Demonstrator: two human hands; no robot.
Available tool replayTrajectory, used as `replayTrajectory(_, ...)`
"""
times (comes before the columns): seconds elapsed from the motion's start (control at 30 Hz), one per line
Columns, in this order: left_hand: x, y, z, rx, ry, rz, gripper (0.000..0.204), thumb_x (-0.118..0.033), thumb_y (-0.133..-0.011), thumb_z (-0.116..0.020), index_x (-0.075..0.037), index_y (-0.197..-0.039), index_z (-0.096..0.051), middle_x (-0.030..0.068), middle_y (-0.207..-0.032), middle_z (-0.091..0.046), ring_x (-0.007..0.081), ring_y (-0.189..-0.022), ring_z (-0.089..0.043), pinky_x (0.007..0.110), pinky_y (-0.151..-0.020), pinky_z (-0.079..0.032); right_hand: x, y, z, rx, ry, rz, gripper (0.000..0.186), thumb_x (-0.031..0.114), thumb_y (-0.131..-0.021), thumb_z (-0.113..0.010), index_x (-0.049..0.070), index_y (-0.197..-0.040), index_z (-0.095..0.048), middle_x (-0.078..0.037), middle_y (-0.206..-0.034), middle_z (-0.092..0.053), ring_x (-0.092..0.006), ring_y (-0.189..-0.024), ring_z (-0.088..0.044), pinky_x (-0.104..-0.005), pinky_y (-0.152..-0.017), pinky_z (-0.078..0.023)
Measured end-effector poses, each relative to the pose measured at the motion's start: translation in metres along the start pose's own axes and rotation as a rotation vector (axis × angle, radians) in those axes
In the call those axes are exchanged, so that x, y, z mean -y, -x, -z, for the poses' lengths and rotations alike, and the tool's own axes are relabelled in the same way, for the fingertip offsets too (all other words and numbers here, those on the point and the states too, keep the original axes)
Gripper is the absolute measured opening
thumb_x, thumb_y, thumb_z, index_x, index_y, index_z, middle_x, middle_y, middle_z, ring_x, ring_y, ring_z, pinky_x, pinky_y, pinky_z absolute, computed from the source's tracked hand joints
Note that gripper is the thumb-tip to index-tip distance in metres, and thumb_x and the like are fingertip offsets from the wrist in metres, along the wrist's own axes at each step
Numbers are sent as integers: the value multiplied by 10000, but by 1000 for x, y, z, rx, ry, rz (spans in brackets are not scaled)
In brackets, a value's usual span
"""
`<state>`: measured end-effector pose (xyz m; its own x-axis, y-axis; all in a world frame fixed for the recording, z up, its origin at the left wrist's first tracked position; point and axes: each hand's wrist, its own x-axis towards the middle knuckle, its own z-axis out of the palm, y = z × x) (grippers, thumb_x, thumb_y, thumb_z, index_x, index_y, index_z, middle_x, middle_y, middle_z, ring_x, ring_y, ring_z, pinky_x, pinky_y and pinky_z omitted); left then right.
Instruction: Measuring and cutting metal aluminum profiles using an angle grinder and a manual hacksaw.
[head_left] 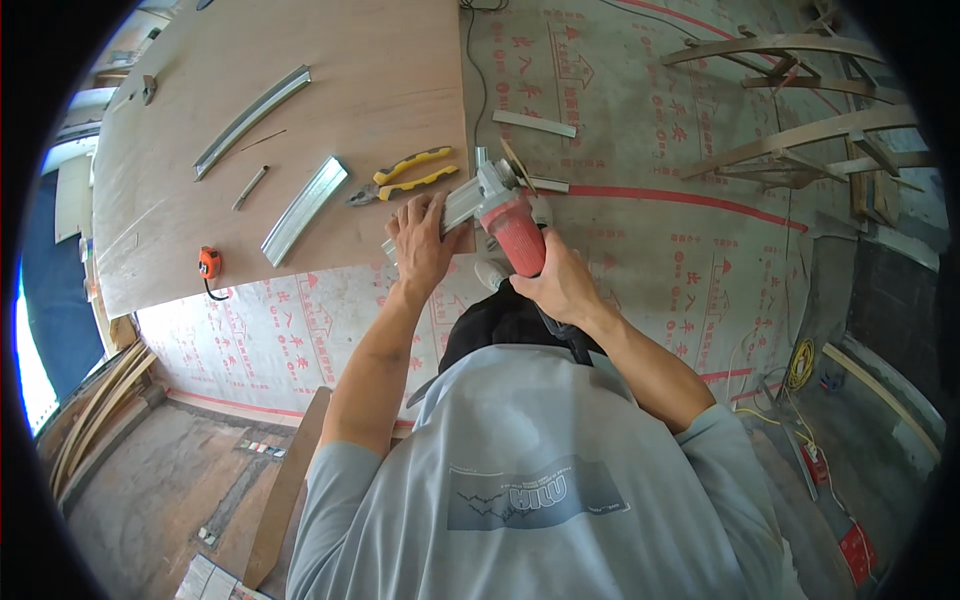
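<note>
At the board's [390, 80] near-right edge, the left hand [422, 240] half-curls over a metal channel [462, 203] — likely light, stiff, best gripped mid-length — while the right hand [563, 280] wraps a red grinder [513, 230], probably heavy.

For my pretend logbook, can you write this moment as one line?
left hand: holding metal strip | right hand: gripping red grinder | on board: pliers, tape measure
</note>
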<state>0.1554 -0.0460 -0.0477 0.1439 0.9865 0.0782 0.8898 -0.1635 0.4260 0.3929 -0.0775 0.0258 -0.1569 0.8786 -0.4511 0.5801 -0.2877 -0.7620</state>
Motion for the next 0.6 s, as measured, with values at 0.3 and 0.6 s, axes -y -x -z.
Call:
replayTrajectory(0.3, 2, -1, 3, 19, 12, 0, 612, -261, -820, -788, -108, -1371, -571, 130, -1263, -561, 335, -1205, -505, 490, -1010, -338, 1, 4, 0, 57, -14, -2, 673, 256, -770, -796, -64, -1240, -436, -330, -994, -684, -506, -946, -670, -517, -863, -542)
replayTrajectory(0.6, 1, -3, 5, 42, 4, 20, 607, -292, -830, -779, -108, -1368, -566, 128, -1267, -560, 333, -1213, -497, 486, -1009, -340, -4, 8, 3, 62, 18, 5, 603, 257, -774, -794, -44, -1183, -470, -317, -967, -683, -501, -913, -672, -523, -832, -535)
